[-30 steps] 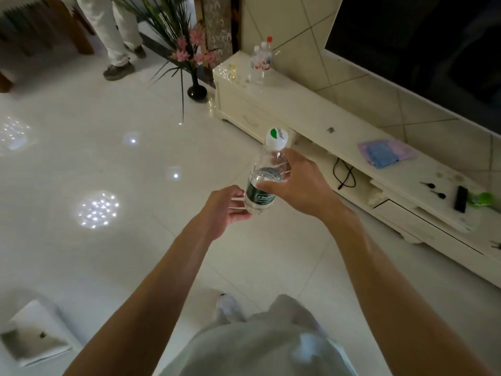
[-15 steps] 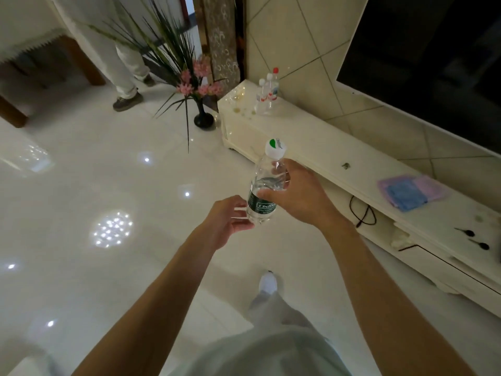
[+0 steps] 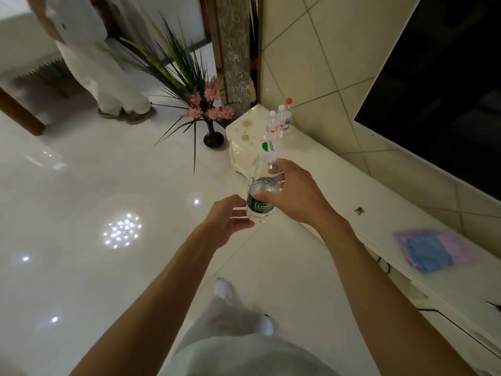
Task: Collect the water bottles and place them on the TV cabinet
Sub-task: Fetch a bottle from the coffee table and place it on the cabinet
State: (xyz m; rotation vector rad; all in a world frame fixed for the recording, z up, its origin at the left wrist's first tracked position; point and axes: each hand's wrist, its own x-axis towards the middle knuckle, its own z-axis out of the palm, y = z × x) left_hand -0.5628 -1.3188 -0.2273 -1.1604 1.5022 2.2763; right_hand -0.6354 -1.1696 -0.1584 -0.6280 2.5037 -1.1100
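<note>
My right hand (image 3: 294,195) grips a clear water bottle (image 3: 260,198) with a dark green label and a white cap, held upright in front of me over the floor. My left hand (image 3: 230,219) is cupped at the bottle's base, fingertips touching or nearly touching it. The long white TV cabinet (image 3: 339,185) runs along the tiled wall on the right. At its far end stand three small clear bottles (image 3: 279,123), one with a red cap.
A black vase of pink flowers and long green leaves (image 3: 210,123) stands on the floor by the cabinet's far end. Another person in white trousers (image 3: 108,77) stands at the back left. A purple and blue cloth (image 3: 436,249) lies on the cabinet. The dark TV (image 3: 447,90) hangs above.
I have walked along the cabinet toward its far end; the three bottles and the vase look nearer. My right hand still holds the bottle, left hand stays at its base.
</note>
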